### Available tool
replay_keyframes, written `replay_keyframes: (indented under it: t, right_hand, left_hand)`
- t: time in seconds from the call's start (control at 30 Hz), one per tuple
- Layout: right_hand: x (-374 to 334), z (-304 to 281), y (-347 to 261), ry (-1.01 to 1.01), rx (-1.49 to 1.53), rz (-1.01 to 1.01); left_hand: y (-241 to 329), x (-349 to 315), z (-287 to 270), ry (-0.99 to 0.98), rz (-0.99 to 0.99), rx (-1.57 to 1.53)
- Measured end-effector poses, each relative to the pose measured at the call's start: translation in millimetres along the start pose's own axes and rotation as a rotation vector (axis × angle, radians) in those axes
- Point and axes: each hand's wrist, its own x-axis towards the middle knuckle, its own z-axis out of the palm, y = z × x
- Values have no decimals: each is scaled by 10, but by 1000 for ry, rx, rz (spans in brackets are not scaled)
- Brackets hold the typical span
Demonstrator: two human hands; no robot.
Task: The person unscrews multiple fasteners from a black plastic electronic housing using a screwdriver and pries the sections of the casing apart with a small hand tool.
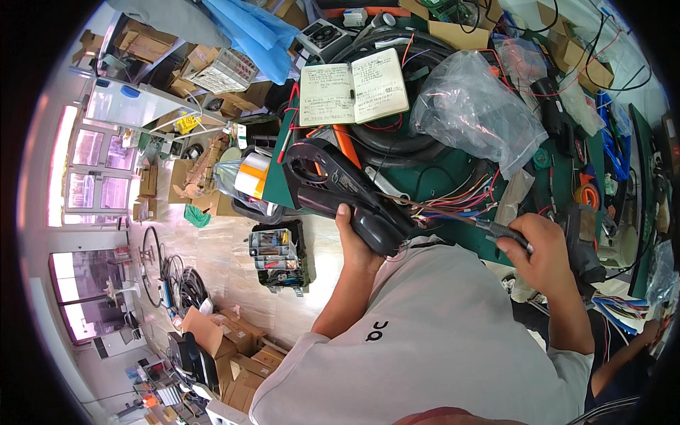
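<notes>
My left hand [360, 244] is closed round the lower side of a black handheld vacuum cleaner [343, 185], with the thumb lying along its body. The vacuum's loop handle points up and to the left, over the edge of the green table [427, 183]. In my right hand [542, 256] is a screwdriver [504, 231] with a grey handle and a long thin shaft. Its shaft runs left to the vacuum's right side; whether the tip touches a screw I cannot tell. A bundle of coloured wires [464, 207] lies just beyond the shaft.
An open notebook [380, 83] with a pen rests on coiled black cable at the back. To its right lies a clear plastic bag [473, 106]. An open toolbox [275, 255] stands on the floor at left, with cardboard boxes [244, 340] nearer. Another person's arm [623, 358] shows at lower right.
</notes>
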Motion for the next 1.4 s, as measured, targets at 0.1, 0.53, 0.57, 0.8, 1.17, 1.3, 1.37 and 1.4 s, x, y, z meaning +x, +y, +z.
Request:
replay_keyframes:
  t: [0.1, 0.53, 0.57, 0.8, 1.17, 1.3, 1.37, 1.4]
  right_hand:
    - [14, 39, 10, 72, -15, -118]
    - [66, 141, 339, -14, 579, 424]
    - [83, 91, 341, -41, 567, 441]
    - [167, -3, 275, -50, 344, 96]
    - [207, -26, 502, -195, 267, 104]
    - [265, 5, 337, -66, 386, 69]
    - [246, 17, 261, -7, 458, 78]
    - [245, 28, 244, 15, 500, 84]
  left_hand:
    - [13, 33, -63, -62, -27, -26]
    - [-9, 67, -11, 32, 181, 14]
    - [-22, 47, -2, 41, 176, 9]
    - [-51, -84, -19, 100, 165, -12]
    - [-78, -209, 20, 163, 286, 6]
    - [-10, -129, 92, 142, 253, 2]
    - [29, -88, 67, 124, 189, 19]
    - [40, -54, 71, 97, 186, 40]
